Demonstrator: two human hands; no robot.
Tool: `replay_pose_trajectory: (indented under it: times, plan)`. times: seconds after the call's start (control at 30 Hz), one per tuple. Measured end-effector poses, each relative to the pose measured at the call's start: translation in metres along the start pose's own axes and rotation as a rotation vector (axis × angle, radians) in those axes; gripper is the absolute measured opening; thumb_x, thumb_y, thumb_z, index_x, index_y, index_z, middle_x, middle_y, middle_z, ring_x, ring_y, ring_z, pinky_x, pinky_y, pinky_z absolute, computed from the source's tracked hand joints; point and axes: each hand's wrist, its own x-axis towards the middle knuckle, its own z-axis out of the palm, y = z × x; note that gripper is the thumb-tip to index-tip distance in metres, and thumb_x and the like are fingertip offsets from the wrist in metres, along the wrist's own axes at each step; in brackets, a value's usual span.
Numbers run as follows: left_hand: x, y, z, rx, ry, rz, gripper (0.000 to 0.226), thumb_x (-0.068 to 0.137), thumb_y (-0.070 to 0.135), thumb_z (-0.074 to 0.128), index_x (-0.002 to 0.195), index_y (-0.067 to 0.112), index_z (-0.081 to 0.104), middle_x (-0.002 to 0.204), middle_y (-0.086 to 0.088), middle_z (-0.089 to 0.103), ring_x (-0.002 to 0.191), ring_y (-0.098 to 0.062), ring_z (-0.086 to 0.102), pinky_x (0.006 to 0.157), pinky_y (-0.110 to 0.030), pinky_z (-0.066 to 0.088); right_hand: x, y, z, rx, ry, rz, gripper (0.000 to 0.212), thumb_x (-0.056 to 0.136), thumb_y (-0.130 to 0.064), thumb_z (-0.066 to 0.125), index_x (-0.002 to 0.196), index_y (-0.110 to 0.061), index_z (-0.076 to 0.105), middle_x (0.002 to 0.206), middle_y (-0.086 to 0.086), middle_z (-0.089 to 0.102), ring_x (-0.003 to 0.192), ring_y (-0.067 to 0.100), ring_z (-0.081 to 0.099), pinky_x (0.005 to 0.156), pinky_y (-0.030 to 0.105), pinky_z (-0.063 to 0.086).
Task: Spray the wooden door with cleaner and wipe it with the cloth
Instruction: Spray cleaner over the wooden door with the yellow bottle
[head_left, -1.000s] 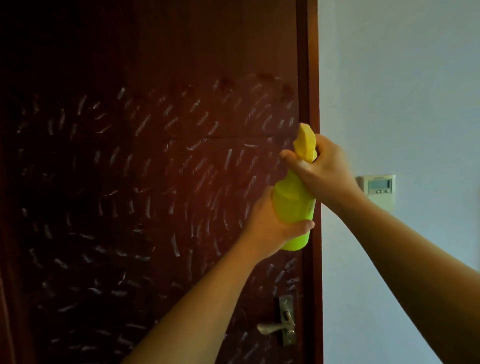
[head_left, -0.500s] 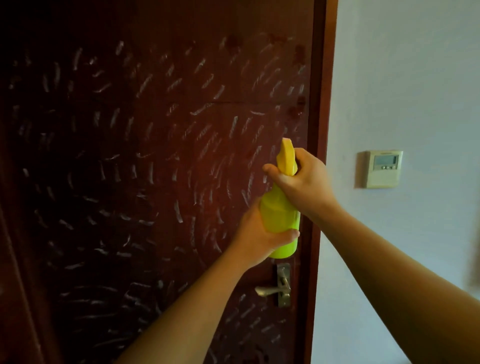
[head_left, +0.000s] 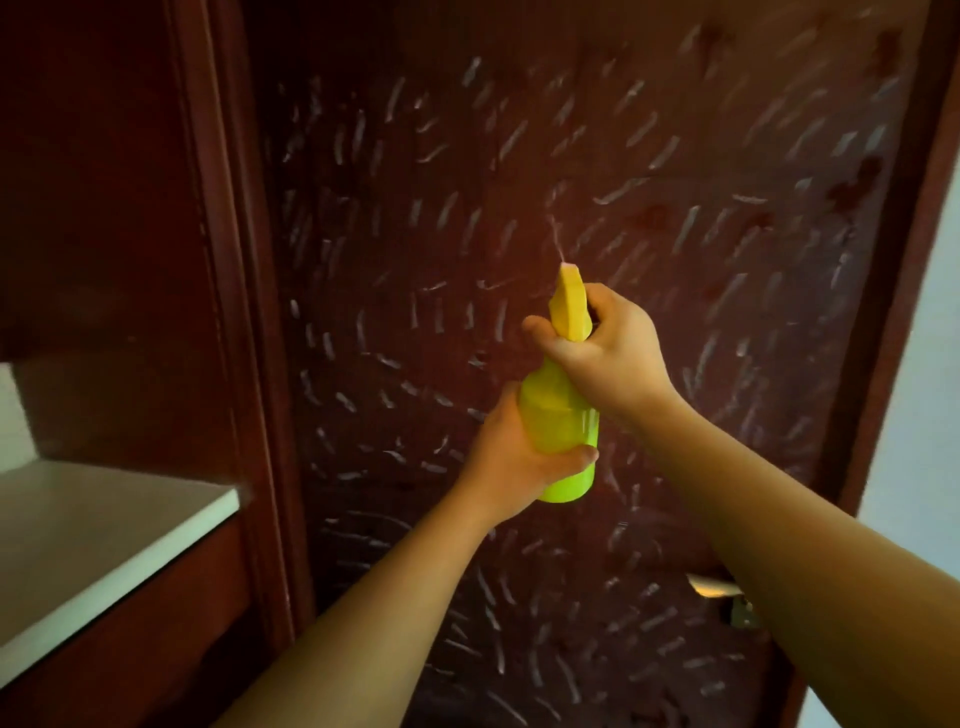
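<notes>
A dark red-brown wooden door (head_left: 415, 218) fills the view, covered in many short white streaks. In front of its middle I hold a yellow-green spray bottle (head_left: 563, 431) upright. My left hand (head_left: 519, 462) grips the bottle's body from below-left. My right hand (head_left: 608, 353) wraps the neck and trigger under the yellow spray head (head_left: 570, 306). A thin jet of spray leaves the nozzle toward the door. No cloth is in view.
A metal door handle (head_left: 714, 587) shows at lower right, partly behind my right forearm. A white countertop (head_left: 93, 530) on a dark wooden cabinet stands at the left beside the door frame (head_left: 234, 291). Pale wall (head_left: 924, 395) lies at the right.
The view and both hands with the bottle have swung left across the door; the wall thermostat has left the view and the countertop has come in. Spray now leaves the nozzle.
</notes>
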Motion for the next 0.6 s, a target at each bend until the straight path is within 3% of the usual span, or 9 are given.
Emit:
replay_pose_trajectory:
  times: [0.13,0.27,0.37,0.6]
  plan:
    - [0.004,-0.027,-0.06,0.04,0.061,-0.002,0.07,0.066,0.031,0.089,0.12,0.03,0.044,0.106,0.016,0.057,0.096,-0.002,0.057,0.073,-0.018,0.046,0.012,-0.028,0.06,0.038,-0.038,-0.029,0.039,0.073,-0.054,0.076,0.087,-0.021,0.062,0.075,-0.008,0.063,0.068,0.005,0.058,0.06,0.02,0.044]
    - [0.002,-0.056,-0.122,0.045,0.127,-0.003,0.08,0.055,0.048,0.084,0.123,0.027,0.047,0.111,0.011,0.061,0.102,-0.003,0.06,0.08,-0.028,0.052,0.021,-0.058,0.12,0.096,-0.101,-0.063,0.039,0.071,-0.053,0.08,0.088,-0.022,0.062,0.073,-0.011,0.062,0.067,0.003,0.058,0.06,0.014,0.042]
    - [-0.004,-0.075,-0.168,0.05,0.17,-0.007,0.08,0.056,0.047,0.084,0.125,0.027,0.048,0.111,0.013,0.06,0.101,0.003,0.059,0.077,-0.023,0.05,0.022,-0.082,0.165,0.131,-0.114,-0.096,0.041,0.071,-0.053,0.079,0.089,-0.02,0.064,0.073,-0.01,0.063,0.068,0.003,0.059,0.061,0.014,0.043]
    - [-0.027,-0.119,-0.238,0.061,0.258,-0.083,0.084,0.054,0.058,0.08,0.127,0.037,0.046,0.117,0.013,0.063,0.108,-0.007,0.061,0.09,-0.045,0.054,0.011,-0.119,0.249,0.233,-0.201,-0.09,0.04,0.071,-0.052,0.08,0.09,-0.021,0.063,0.076,-0.009,0.065,0.069,0.002,0.06,0.062,0.012,0.042]
